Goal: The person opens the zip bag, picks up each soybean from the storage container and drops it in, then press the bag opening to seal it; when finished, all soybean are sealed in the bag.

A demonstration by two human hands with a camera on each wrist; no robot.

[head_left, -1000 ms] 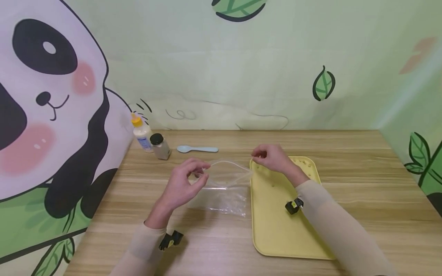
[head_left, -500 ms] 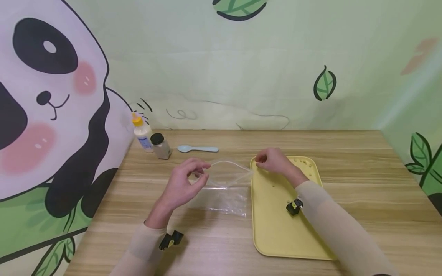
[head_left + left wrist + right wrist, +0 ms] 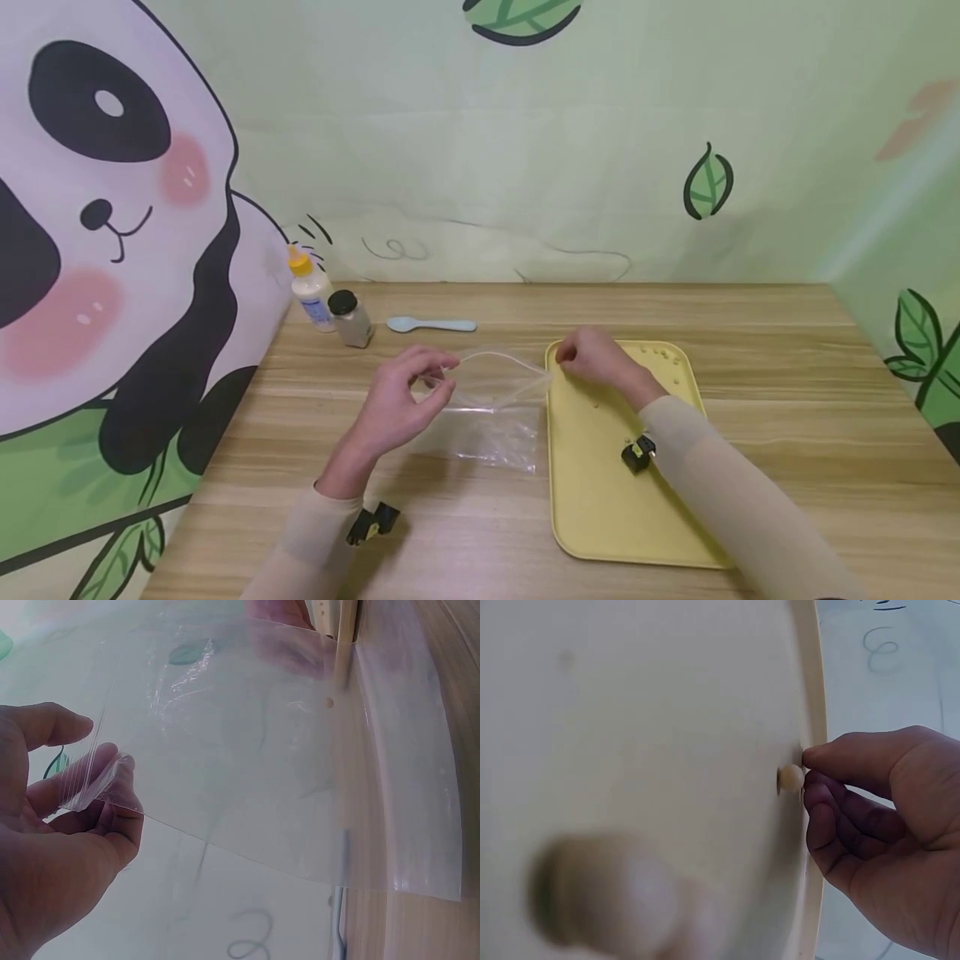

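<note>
Head: bag [image 3: 491, 437], mouth [image 3: 492, 354] up, L-R

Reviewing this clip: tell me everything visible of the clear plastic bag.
The clear plastic bag looks thin, colourless and glossy, with creases and bright reflections; the wall behind shows through it. Fine parallel lines, apparently a zip seal, run near its mouth, which gapes in an oval. The left hand holds the left end of the mouth, where the film bunches at the fingers. The bag is over the table, its right corner at the yellow tray's left rim; whether they touch is unclear.
</note>
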